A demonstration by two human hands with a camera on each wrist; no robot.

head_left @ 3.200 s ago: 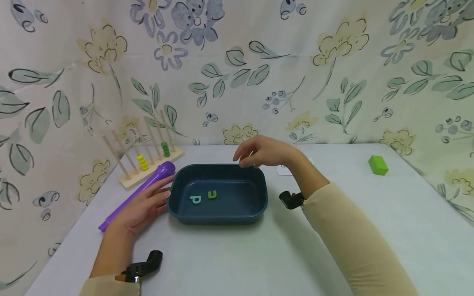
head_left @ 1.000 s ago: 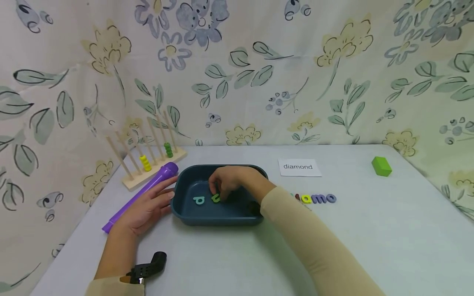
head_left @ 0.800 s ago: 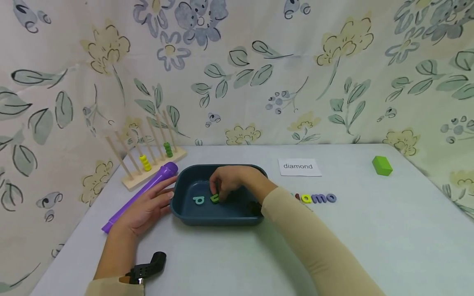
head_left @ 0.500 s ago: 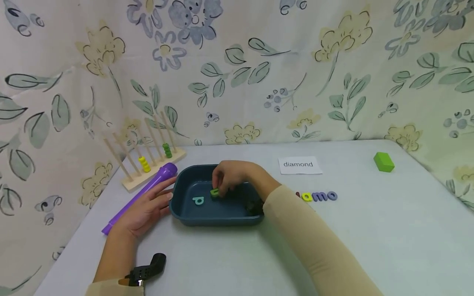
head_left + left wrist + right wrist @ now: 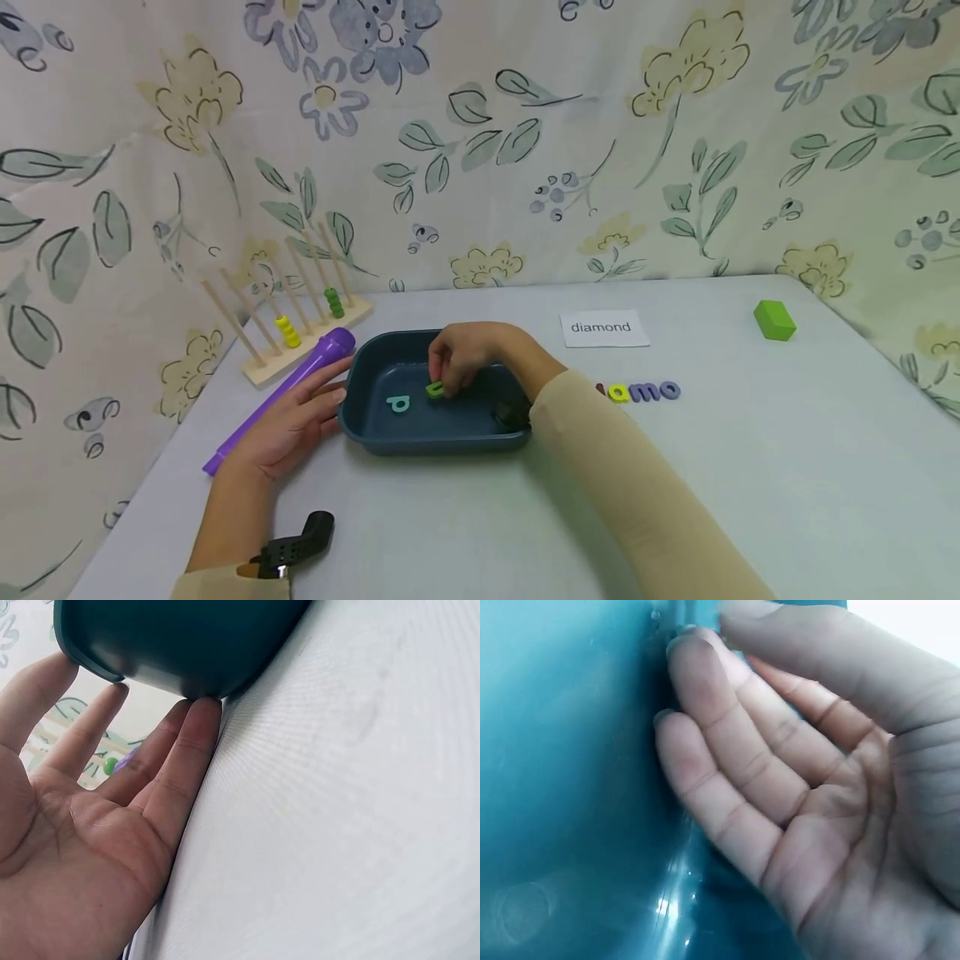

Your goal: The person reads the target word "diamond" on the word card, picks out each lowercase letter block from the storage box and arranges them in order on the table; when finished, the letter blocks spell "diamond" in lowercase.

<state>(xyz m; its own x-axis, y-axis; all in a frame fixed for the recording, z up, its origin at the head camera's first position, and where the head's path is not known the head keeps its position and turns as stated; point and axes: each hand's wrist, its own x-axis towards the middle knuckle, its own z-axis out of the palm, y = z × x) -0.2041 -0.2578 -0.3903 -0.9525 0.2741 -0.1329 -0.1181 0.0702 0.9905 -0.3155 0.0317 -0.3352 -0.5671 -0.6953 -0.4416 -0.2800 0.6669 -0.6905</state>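
Note:
My right hand (image 5: 471, 354) reaches down into a dark blue-green plastic tub (image 5: 435, 447). Its thumb and fingertips pinch a small green letter (image 5: 434, 389), shaped like an n or u, which they partly cover. To its left a light-blue letter (image 5: 399, 404), like a d or p, lies on the tub floor. My left hand (image 5: 296, 425) touches the tub's left outer wall, fingers extended; in the left wrist view those fingertips (image 5: 201, 724) press on the tub wall (image 5: 172, 652). In the right wrist view the pinched letter is almost wholly hidden.
A card (image 5: 604, 328) reading "diamond" lies behind a row of letters (image 5: 643, 392), partly hidden by my right sleeve. A purple tube-shaped thing (image 5: 285, 400) and a wooden peg rack (image 5: 307, 339) with yellow and green beads stand left. A green block (image 5: 774, 320) sits far right.
My right hand has come down from over the tub's far rim to the green letter, which has turned and shifted slightly back. The card and letter row have come into view. The left hand stays put.

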